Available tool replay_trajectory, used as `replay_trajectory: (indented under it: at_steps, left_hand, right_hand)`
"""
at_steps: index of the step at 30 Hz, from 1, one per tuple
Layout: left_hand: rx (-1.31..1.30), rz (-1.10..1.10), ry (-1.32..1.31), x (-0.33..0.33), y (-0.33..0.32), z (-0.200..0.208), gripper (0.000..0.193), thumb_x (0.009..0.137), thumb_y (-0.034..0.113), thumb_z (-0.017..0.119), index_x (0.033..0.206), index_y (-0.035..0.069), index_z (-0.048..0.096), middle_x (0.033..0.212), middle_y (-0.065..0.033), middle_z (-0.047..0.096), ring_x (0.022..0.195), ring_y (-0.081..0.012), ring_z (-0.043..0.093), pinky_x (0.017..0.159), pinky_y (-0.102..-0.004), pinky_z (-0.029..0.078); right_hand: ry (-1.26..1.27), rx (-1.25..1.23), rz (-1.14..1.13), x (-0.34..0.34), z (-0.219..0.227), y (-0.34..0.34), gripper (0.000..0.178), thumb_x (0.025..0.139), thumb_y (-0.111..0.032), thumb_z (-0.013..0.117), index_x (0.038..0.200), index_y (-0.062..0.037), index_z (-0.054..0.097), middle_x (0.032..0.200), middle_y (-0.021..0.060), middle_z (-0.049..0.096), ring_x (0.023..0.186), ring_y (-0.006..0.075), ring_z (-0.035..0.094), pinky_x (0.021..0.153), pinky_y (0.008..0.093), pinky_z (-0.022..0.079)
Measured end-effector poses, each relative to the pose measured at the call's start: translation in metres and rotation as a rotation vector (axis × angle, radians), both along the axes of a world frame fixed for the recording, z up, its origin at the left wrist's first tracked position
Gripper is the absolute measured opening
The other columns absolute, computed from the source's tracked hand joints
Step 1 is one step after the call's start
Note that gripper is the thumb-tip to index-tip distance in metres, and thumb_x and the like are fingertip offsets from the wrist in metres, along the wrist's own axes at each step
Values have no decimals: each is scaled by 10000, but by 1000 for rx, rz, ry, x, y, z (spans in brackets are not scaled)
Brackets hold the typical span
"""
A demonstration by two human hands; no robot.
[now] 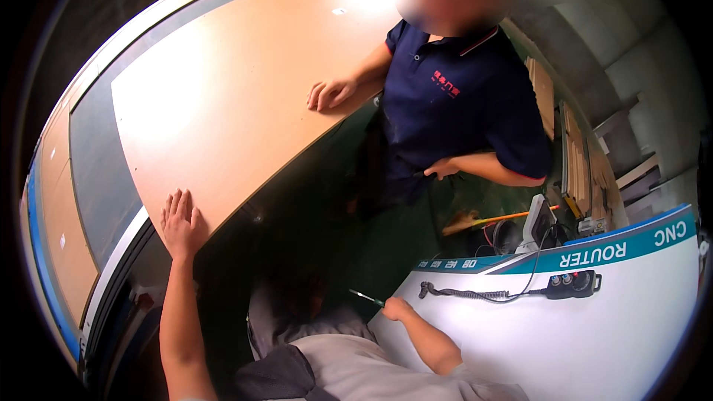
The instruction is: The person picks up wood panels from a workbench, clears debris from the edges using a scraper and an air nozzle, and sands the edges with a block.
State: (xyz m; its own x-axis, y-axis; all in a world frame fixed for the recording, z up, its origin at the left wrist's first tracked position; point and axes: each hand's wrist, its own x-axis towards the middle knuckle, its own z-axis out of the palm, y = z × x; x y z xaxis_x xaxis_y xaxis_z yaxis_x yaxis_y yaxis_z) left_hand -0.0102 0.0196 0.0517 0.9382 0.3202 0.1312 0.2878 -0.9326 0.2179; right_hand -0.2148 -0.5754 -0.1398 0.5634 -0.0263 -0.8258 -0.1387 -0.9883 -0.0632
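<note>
My left hand lies flat with fingers stretched on the near corner of a large light-brown wooden board. Down by my lap, my right hand is closed around a screwdriver. Its thin metal shaft points up and to the left, away from the white machine housing beside it. Most of the handle is hidden in my fist. Across from me stands a person in a dark blue polo shirt. One of that person's hands rests on the board's edge; the other is at the waist.
To the right, the white housing with a teal stripe carries a black hand-held control box on a coiled cable. Behind it are a white stand and an orange stick. Wooden panels lean farther back. A metal rail runs at left.
</note>
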Motion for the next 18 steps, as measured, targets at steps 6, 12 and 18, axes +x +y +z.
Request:
replay_trajectory:
  at_steps: [6,12,18]
  left_hand:
    - [79,-37,-42,-10,13,-12,543,985,320,574,1503,159,578,1605,-75,501,1527,-267,390,1261,-461,239]
    - [92,-70,-99,-4,29,-30,535,1023,394,565,1520,198,558,1608,-47,498,1525,-262,395,1255,-445,266]
    - [110,-149,-218,8,30,-35,528,1015,445,538,1499,238,574,1588,-30,524,1502,-260,428,1234,-452,297]
  right_hand:
    - [-501,73,-397,113,145,-42,343,830,-195,665,1147,-112,766,1078,235,739,1031,437,707,895,514,582]
    - [-1474,-295,-419,179,327,-109,332,861,-184,709,1191,-149,711,1040,183,740,926,416,708,805,498,564]
    - [-2313,-379,205,160,465,-195,170,879,-203,769,996,-93,713,912,91,741,789,298,721,656,404,557]
